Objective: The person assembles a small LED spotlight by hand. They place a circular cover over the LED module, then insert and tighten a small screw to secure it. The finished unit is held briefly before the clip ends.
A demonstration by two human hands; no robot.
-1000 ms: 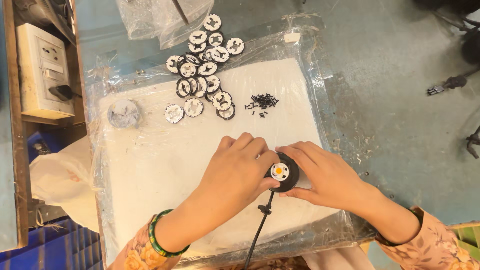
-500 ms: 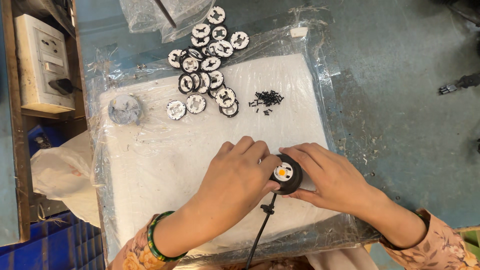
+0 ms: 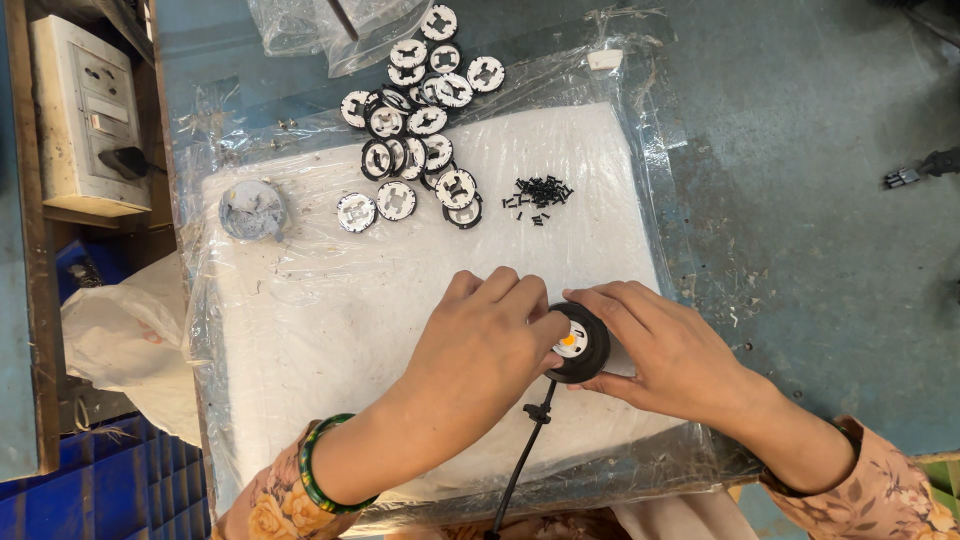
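A round black lamp housing (image 3: pixel 584 343) with a white and orange centre lies on the plastic-wrapped white foam pad (image 3: pixel 330 300). A black cable (image 3: pixel 520 455) runs from it toward me. My left hand (image 3: pixel 478 355) covers its left side, fingertips on the rim. My right hand (image 3: pixel 670 355) grips its right side. Both hands hold the housing together against the pad.
A pile of black and white round discs (image 3: pixel 415 110) lies at the pad's far edge, with small black screws (image 3: pixel 538 194) to its right. A grey lump (image 3: pixel 250 208) sits far left. A switch box (image 3: pixel 90 110) hangs at left; a blue crate (image 3: pixel 110 480) stands below.
Both hands and the housing stay in the same place on the pad, with only small finger shifts. The view has drifted slightly.
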